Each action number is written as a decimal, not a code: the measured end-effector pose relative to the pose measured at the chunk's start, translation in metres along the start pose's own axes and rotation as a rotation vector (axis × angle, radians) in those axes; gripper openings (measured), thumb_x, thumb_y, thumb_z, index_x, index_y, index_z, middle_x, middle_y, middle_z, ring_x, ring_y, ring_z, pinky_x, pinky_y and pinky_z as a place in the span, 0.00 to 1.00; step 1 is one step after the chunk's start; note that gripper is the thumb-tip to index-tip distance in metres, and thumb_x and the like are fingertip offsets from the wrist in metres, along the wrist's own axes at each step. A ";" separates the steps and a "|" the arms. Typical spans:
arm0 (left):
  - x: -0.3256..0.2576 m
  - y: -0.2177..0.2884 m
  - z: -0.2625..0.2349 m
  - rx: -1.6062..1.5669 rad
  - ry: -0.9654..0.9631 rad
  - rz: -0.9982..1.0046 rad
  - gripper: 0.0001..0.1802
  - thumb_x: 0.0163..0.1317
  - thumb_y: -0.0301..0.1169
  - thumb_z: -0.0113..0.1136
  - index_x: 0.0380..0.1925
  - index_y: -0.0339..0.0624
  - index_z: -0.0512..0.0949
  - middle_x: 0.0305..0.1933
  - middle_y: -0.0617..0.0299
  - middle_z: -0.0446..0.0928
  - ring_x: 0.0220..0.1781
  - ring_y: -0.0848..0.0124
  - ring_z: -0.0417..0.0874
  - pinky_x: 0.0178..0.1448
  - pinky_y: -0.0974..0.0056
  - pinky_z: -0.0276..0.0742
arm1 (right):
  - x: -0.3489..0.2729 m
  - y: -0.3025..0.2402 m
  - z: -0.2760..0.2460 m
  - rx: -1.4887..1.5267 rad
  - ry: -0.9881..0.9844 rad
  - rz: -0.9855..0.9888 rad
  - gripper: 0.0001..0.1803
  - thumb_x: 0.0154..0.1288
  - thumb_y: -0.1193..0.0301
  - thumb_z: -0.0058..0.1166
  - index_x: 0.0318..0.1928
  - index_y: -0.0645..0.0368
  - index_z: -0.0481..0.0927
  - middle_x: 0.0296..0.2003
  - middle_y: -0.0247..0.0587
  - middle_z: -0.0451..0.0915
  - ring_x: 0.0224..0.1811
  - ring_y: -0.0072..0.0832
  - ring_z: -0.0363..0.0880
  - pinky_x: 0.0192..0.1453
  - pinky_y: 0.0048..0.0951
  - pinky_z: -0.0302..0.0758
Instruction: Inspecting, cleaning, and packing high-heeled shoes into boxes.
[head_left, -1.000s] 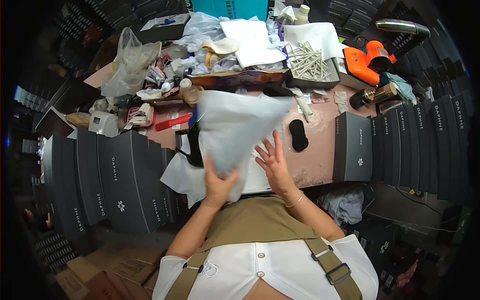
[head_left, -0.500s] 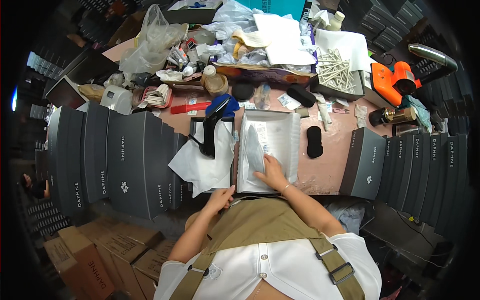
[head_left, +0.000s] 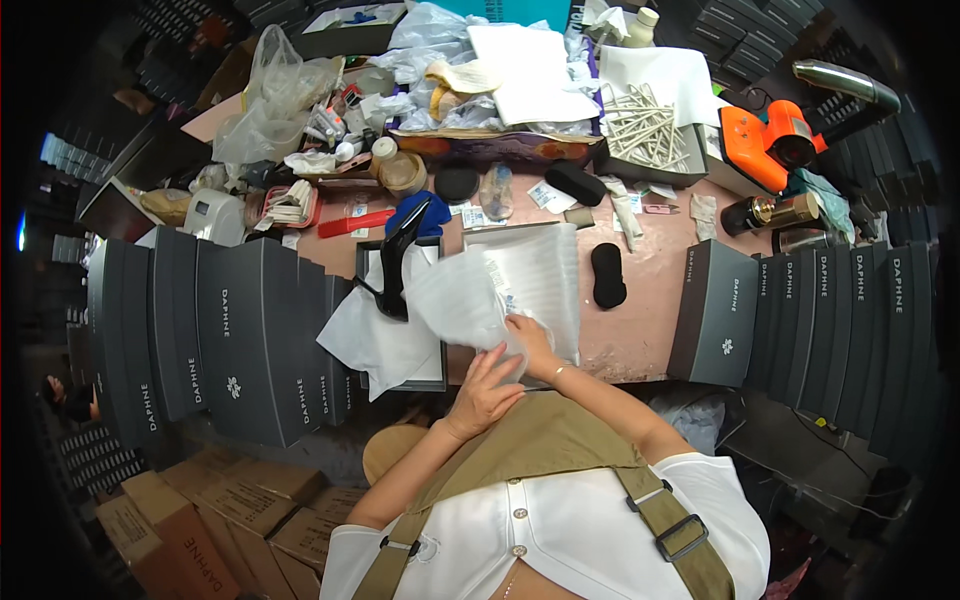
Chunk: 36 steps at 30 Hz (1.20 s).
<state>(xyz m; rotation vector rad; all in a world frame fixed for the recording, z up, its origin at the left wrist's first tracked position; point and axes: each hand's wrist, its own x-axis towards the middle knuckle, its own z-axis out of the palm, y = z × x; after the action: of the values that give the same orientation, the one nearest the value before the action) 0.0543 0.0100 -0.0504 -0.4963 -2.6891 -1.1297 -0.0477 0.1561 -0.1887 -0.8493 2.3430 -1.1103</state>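
Note:
A sheet of white tissue paper [head_left: 452, 297] stands partly lifted over the left side of an open box lined with a ribbed white sheet [head_left: 553, 270]. My right hand [head_left: 535, 350] pinches the paper's right edge inside this box. At the paper's near edge is my left hand [head_left: 485, 393], its fingers stretched out and apart against the paper. To the left, a black high-heeled shoe [head_left: 395, 262] rests in a dark shoebox [head_left: 430, 386], on more white paper [head_left: 372, 345] that spills over the box's left side.
Closed dark shoeboxes stand in rows at left [head_left: 240, 340] and right [head_left: 715, 320]. A black rolled item [head_left: 607, 276] lies on the pink tabletop [head_left: 640, 345]. Behind are a blue cloth [head_left: 420, 215], a box of white sticks [head_left: 650, 135], an orange heat tool [head_left: 755, 150] and a carton of crumpled paper [head_left: 500, 145].
The tissue paper has been lifted and spread leftward over the gap between the boxes. My left hand has moved right from the shoebox's edge to the paper. The view has shifted slightly.

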 end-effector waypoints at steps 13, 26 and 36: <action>0.068 -0.060 0.046 0.257 -0.354 -0.208 0.42 0.63 0.48 0.54 0.67 0.29 0.54 0.72 0.36 0.50 0.76 0.47 0.46 0.76 0.47 0.41 | -0.057 0.036 -0.058 0.987 0.406 0.802 0.15 0.67 0.69 0.54 0.48 0.67 0.76 0.34 0.40 0.80 0.33 0.22 0.77 0.37 0.23 0.75; 0.075 -0.094 0.035 0.247 -0.163 -0.229 0.42 0.51 0.41 0.63 0.65 0.36 0.61 0.68 0.39 0.58 0.72 0.47 0.55 0.74 0.43 0.44 | -0.099 0.013 -0.075 0.522 0.355 0.695 0.14 0.67 0.64 0.54 0.30 0.63 0.77 0.18 0.30 0.73 0.20 0.16 0.66 0.24 0.22 0.64; 0.023 -0.220 -0.073 0.018 0.494 -0.687 0.34 0.57 0.29 0.49 0.66 0.33 0.58 0.54 0.33 0.72 0.56 0.41 0.74 0.60 0.51 0.69 | -0.010 -0.154 -0.105 0.337 -0.151 0.147 0.17 0.64 0.65 0.60 0.47 0.64 0.78 0.37 0.44 0.81 0.32 0.25 0.78 0.36 0.26 0.76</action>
<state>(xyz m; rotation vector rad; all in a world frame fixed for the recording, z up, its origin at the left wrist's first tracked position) -0.0464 -0.1809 -0.1377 0.6840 -2.4435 -1.1597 -0.0485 0.1431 -0.0026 -0.6049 1.9849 -1.2821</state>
